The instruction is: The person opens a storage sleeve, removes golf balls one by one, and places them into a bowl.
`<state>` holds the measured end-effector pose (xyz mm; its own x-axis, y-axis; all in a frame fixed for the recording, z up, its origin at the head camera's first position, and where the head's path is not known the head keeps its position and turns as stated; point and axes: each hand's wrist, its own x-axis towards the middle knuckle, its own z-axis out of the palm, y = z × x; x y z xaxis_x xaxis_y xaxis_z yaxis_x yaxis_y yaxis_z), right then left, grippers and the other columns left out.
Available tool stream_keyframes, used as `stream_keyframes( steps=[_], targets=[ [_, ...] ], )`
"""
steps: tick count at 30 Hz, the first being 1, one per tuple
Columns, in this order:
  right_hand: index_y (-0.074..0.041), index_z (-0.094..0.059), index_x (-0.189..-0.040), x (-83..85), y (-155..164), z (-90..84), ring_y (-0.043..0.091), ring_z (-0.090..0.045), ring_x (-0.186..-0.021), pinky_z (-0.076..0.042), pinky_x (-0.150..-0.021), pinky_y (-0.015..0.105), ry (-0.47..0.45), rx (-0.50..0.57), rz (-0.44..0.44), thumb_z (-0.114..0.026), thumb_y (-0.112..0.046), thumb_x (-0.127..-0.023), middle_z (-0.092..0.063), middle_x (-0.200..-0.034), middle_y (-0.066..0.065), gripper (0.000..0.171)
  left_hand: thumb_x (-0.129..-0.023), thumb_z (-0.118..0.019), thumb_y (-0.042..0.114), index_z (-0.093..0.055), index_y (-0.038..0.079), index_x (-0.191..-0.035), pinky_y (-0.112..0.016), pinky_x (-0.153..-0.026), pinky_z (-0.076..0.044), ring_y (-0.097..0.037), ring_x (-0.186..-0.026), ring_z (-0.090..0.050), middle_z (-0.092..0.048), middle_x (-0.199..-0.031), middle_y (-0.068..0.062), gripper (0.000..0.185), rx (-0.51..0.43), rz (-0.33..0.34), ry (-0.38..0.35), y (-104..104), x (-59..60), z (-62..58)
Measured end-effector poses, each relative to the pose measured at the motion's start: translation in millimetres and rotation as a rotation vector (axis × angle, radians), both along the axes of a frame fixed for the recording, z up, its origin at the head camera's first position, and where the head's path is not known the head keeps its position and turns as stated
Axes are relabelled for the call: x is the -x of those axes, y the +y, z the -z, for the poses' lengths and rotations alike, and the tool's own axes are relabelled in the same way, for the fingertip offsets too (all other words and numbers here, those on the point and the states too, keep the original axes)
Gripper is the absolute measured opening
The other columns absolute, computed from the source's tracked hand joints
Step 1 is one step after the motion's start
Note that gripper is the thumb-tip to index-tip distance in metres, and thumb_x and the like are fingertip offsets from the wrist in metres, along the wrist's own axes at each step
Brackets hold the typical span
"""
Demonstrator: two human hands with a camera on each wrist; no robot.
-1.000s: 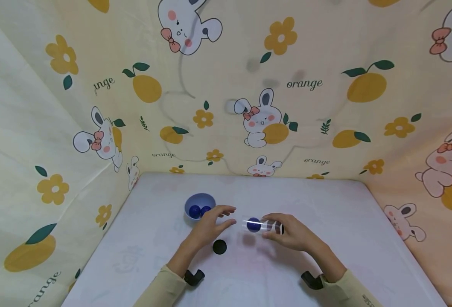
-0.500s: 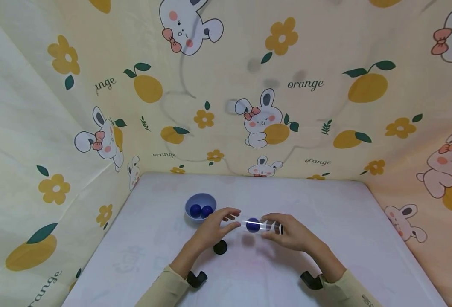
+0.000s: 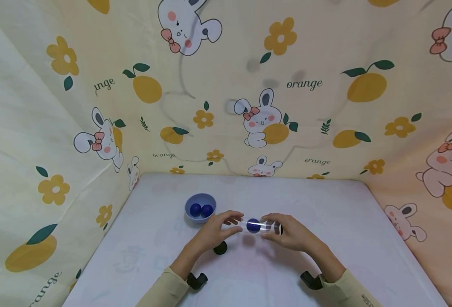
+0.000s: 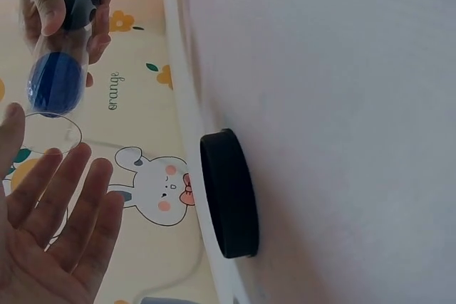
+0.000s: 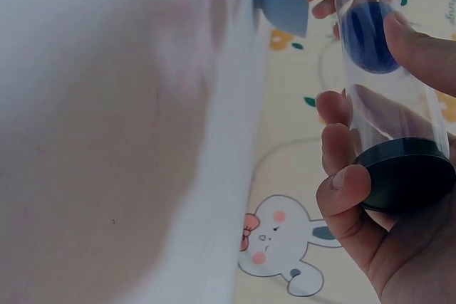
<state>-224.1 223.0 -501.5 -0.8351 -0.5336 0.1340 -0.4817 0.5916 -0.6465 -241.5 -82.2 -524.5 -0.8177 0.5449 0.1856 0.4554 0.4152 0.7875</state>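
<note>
In the head view, just left of centre, a blue bowl (image 3: 200, 206) sits on the white desk (image 3: 345, 238) with two blue balls (image 3: 201, 209) in it. Below and right of it, the left hand (image 3: 214, 230) has its fingers straight and spread, holding nothing, the fingertips at the open mouth of the clear tube (image 3: 262, 226). The left wrist view confirms this: the open palm (image 4: 50, 226) fills the lower left of that frame, and the tube's round rim (image 4: 50, 133) lies just beyond the fingertips. Under that hand, a black cap (image 3: 220, 247) lies flat on the desk, apart from the tube.

At the frame's centre the tube is held roughly level above the desk, with one blue ball (image 3: 253, 225) inside near its open left end. To the right, the right hand (image 3: 293, 232) grips the tube near its capped end; in the right wrist view, thumb and fingers (image 5: 342, 154) curl around the clear wall just above the black end cap (image 5: 402, 172).

As I judge it, the open end is the weak point: the ball lies close to the mouth, so the tube is best kept level or tipped slightly toward the capped end. The left palm would do well to cup the mouth squarely, and the right hand's grip should stay firm without squeezing the thin wall.
</note>
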Motion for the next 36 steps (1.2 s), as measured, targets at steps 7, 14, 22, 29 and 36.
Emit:
stream_keyframes(
  steps=[7, 14, 22, 29, 36],
  targets=[
    [-0.013, -0.071, -0.134, 0.0, -0.4, -1.8, 0.01, -0.06, -0.083, -0.052, -0.069, 0.026, -0.008, -0.001, 0.001, -0.08, -0.043, -0.098, -0.075, -0.109, 0.002, 0.048, -0.103, -0.075, 0.036, -0.064, 0.024, -0.146, -0.038, -0.107, -0.056, -0.018, -0.121, -0.07, -0.074, -0.134, -0.004, 0.045, 0.009, 0.003, 0.019, -0.4, -0.2, 1.1],
    [-0.011, -0.071, -0.135, 1.1, -0.3, -2.4, 0.013, -0.062, -0.083, -0.053, -0.07, 0.027, -0.021, -0.009, 0.001, -0.08, -0.044, -0.097, -0.073, -0.107, -0.003, 0.051, -0.102, -0.076, 0.031, -0.064, 0.021, -0.144, -0.041, -0.108, -0.056, -0.026, -0.121, -0.07, -0.075, -0.131, -0.007, 0.045, 0.004, 0.013, 0.013, -0.7, -1.0, 0.3],
    [-0.012, -0.071, -0.135, 1.0, -0.9, -3.8, 0.014, -0.063, -0.084, -0.053, -0.07, 0.027, -0.024, -0.023, 0.012, -0.08, -0.047, -0.097, -0.072, -0.106, -0.005, 0.052, -0.101, -0.078, 0.028, -0.065, 0.02, -0.143, -0.039, -0.107, -0.056, -0.021, -0.118, -0.071, -0.076, -0.128, -0.002, 0.044, 0.019, 0.002, 0.034, 0.5, -0.5, -0.4],
    [-0.01, -0.071, -0.135, -0.2, -1.2, -1.8, 0.009, -0.064, -0.086, -0.054, -0.072, 0.028, -0.027, -0.039, 0.025, -0.081, -0.047, -0.096, -0.076, -0.111, 0.001, 0.054, -0.102, -0.076, 0.034, -0.066, 0.02, -0.143, -0.039, -0.106, -0.057, -0.021, -0.118, -0.071, -0.076, -0.129, -0.002, 0.044, 0.03, 0.007, 0.039, 0.4, 0.6, 5.7],
    [-0.011, -0.07, -0.136, -1.0, -1.1, -1.9, 0.007, -0.063, -0.086, -0.054, -0.071, 0.028, -0.024, -0.048, 0.037, -0.081, -0.047, -0.096, -0.075, -0.11, 0.002, 0.055, -0.102, -0.076, 0.034, -0.065, 0.018, -0.145, -0.041, -0.106, -0.057, -0.019, -0.119, -0.07, -0.076, -0.13, 0.0, 0.047, 0.043, -0.002, 0.027, 1.8, 1.3, 7.7]
  ],
)
